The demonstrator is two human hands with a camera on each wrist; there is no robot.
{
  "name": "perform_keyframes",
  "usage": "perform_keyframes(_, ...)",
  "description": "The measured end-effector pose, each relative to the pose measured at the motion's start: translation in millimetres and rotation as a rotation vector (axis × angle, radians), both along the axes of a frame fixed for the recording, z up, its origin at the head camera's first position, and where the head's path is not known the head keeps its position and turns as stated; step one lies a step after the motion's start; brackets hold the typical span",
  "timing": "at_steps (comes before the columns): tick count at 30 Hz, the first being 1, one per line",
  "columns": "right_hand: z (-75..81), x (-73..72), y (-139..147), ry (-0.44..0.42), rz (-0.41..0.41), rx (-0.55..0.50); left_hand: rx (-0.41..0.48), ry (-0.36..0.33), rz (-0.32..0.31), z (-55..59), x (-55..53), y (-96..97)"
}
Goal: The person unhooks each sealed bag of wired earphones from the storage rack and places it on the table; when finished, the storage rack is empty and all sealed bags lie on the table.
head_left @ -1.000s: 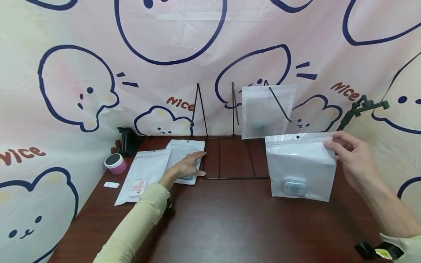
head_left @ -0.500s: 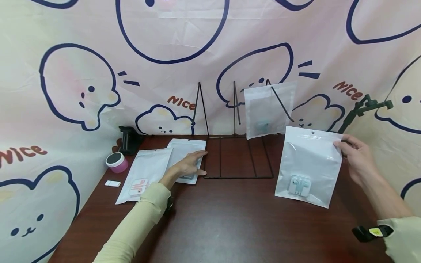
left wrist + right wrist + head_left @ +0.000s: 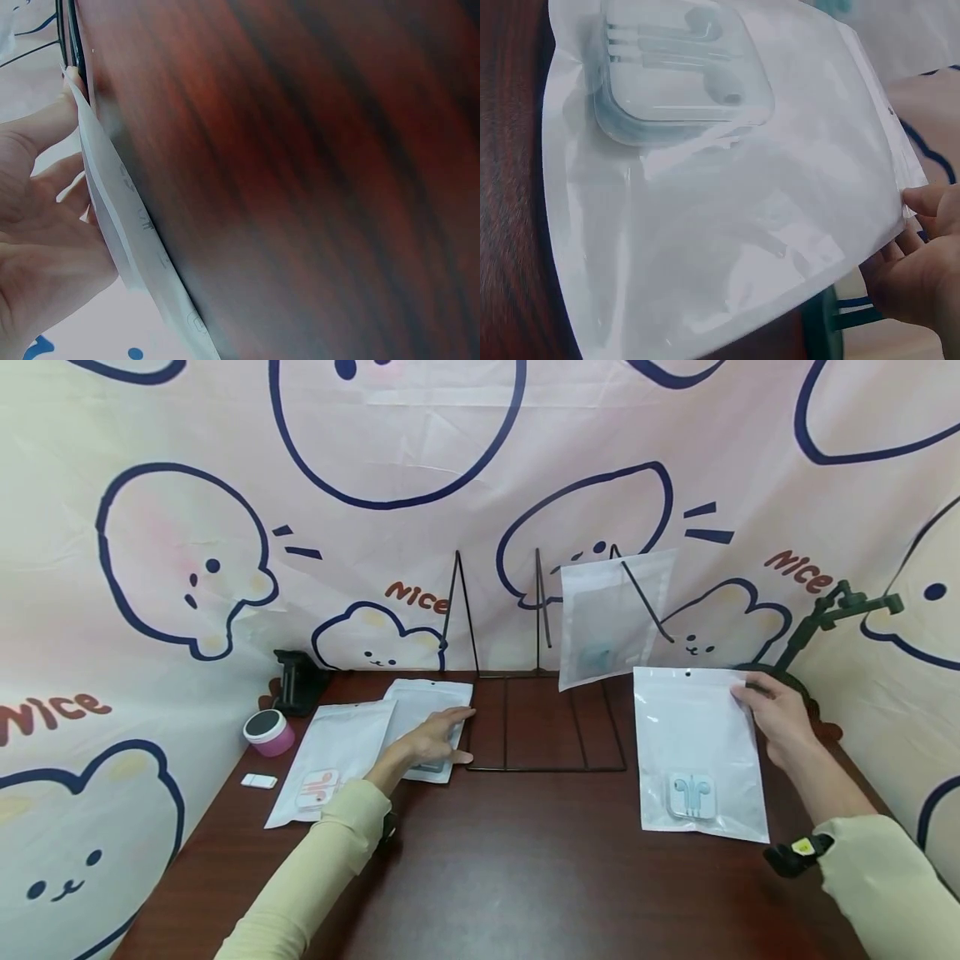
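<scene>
My right hand (image 3: 776,714) pinches the upper right edge of a white zip bag (image 3: 697,727) between thumb and fingers. Through its clear front shows a square case of light-blue earphones (image 3: 691,797); the right wrist view shows this earphone case (image 3: 682,75) close up. My left hand (image 3: 429,739) rests on another white zip bag (image 3: 420,695), thumb and index finger stretched out to the left side of a black wire rack (image 3: 547,769). To its left lies a white zip bag (image 3: 348,731) with pink earphones (image 3: 318,787). A further bag (image 3: 607,618) hangs from the rack's right hook.
A pink jar (image 3: 268,733) with a dark-topped white lid, a small white block (image 3: 258,781) and a black stand (image 3: 298,681) sit at the table's left. Two more rack prongs (image 3: 459,610) rise at the back. A green clamp arm (image 3: 825,614) stands at the right.
The bag in my right hand has straightened from bent and tilted to lie flatter, right of the rack. The hanging bag has tilted slightly. My left hand stays in place.
</scene>
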State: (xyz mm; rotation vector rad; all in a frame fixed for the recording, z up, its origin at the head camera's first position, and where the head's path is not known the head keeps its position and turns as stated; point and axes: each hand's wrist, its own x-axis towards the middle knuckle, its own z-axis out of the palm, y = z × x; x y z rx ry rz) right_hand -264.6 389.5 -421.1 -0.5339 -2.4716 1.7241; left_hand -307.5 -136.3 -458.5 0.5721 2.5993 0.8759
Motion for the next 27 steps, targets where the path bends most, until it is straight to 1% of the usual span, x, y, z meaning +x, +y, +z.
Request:
perform_keyframes(8,-30.5,-22.7,-4.4,-0.041,-0.025,-0.003,-0.011,0.006,0.000,-2.3,-0.8,0.7)
perform_keyframes(14,-49.5,-32.6,-4.7,-0.067,-0.036,-0.001,-0.010,0.008,0.000,-0.4,0.3,1.3)
perform_keyframes(17,-53.2,-32.8,-5.8,-0.080,-0.027,0.007,-0.009,0.004,0.002,-0.4,1.1,1.3)
perform_keyframes(21,-53.6,-30.2,-8.2,-0.092,-0.012,0.022,-0.006,0.002,-0.010,-1.4,0.6,1.3)
perform_keyframes(24,-53.3,-29.7,-9.8,-0.092,-0.002,0.054,-0.006,0.001,-0.020,-1.8,-0.1,1.1)
perform_keyframes(27,-53.6,-30.2,-11.7,-0.084,0.007,0.089,-0.009,-0.003,-0.018,-1.8,-0.5,0.3)
